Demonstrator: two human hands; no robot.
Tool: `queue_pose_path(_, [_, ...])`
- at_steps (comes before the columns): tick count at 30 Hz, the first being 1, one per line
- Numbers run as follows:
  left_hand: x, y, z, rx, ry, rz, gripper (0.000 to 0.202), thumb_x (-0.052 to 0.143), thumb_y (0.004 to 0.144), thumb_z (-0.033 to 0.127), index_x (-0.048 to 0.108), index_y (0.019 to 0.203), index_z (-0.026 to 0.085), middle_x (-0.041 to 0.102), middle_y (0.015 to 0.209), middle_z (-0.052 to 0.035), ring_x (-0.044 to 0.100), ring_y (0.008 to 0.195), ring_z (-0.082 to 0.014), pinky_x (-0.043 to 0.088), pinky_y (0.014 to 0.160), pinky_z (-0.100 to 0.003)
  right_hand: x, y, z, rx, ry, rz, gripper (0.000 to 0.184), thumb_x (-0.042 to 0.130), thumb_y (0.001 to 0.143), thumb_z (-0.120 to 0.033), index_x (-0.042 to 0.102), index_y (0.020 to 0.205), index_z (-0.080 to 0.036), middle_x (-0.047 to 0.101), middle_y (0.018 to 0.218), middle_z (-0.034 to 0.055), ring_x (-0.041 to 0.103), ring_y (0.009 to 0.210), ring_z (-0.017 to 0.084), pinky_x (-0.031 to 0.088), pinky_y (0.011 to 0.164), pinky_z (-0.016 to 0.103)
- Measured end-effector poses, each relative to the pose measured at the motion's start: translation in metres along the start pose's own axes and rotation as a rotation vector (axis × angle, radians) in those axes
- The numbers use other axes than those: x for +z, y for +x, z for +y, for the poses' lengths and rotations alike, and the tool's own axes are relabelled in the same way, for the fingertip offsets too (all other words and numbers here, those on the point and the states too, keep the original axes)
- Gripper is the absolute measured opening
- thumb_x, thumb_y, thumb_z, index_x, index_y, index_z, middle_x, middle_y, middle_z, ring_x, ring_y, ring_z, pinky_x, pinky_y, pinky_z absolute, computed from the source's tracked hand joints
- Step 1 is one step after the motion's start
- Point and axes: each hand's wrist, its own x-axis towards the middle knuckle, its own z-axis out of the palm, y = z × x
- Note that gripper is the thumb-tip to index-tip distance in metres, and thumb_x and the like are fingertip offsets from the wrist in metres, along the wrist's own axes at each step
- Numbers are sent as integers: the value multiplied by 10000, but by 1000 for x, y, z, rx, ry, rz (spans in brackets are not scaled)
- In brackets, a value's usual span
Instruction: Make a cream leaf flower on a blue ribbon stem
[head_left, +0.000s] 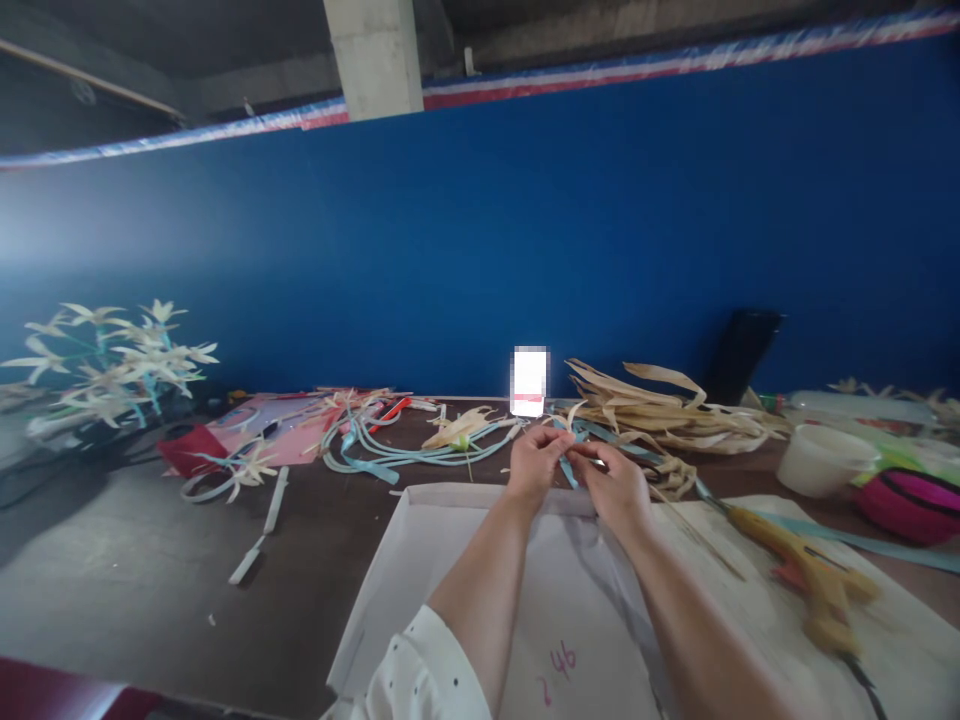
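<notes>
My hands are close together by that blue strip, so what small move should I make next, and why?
I'd probably steady the pale petal-like piece with your left hand and draw the blue strip snug with your right hand: the piece shows just above your close-set hands, the strip between them, though the exact grip is unclear.

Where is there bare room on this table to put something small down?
Best is the dark tabletop at front left, bordered by the white strips and white box; only tiny scraps lie there. It's crowded along the blue wall, around the left hand and right hand, and by the white tub.
</notes>
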Motion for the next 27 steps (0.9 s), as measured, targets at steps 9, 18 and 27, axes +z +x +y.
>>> queue_pose_path(9, [1,-1,2,14,27,-12,240,707,618,354,661,706,135,570,623,-3,453,534,-72,364,530,-204,-2,-2,-7,44,-25,10,341,558,728,-466,691,817,-165,617,549,13,513,470,143,386,455,243])
queue_pose_path(18, [-4,2,-1,52,113,139,273,680,636,396,669,759,152,600,634,-11,511,600,-114,398,582,-224,-2,0,-4,52,94,122,369,547,742,-431,680,947,-154,680,750,60,562,513,149,459,503,265])
queue_pose_path(27, [-7,3,-9,71,174,209,237,664,645,362,672,767,159,593,608,-7,524,575,-112,412,583,-232,0,-4,-7,-50,6,144,328,502,793,-416,675,930,-173,682,746,62,581,569,168,459,568,276])
